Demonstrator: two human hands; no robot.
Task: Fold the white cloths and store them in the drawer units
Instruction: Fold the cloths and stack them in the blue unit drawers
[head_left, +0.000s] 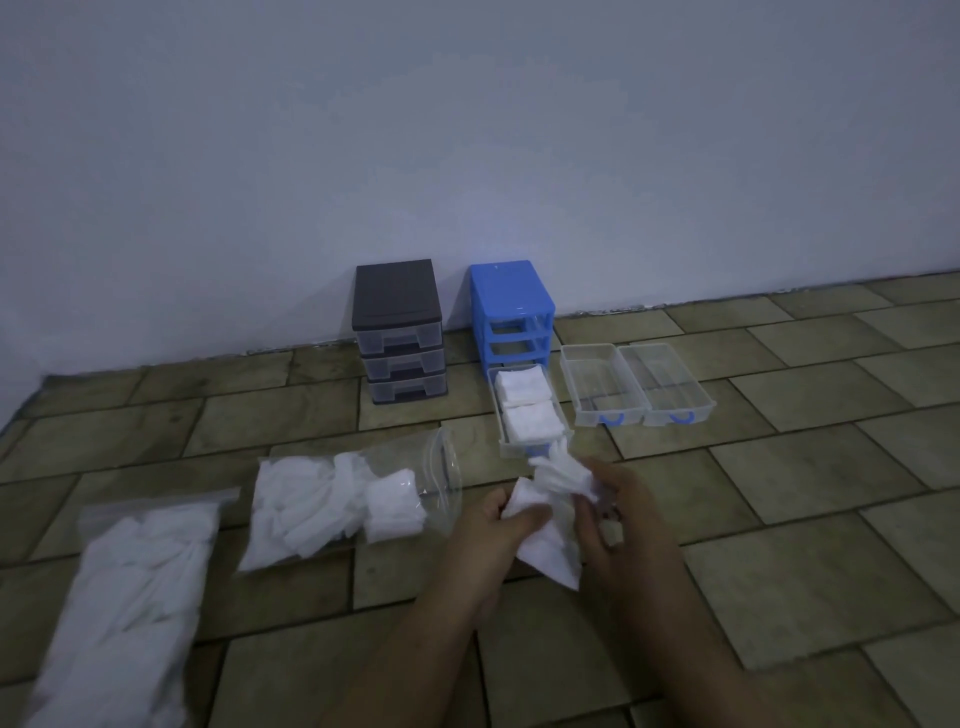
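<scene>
Both hands, left hand and right hand, grip one white cloth mid-fold; one drawer holds two, two bags remain.

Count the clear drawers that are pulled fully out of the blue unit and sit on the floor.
2: both empty, side by side right of the blue unit, one nearer it, the other farther right. A third, cloth-filled, is only partly out.

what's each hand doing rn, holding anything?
Left hand: grip closed on the white cloth, thumb over its near edge.
Right hand: grip closed on the same cloth's bunched upper end.
</scene>
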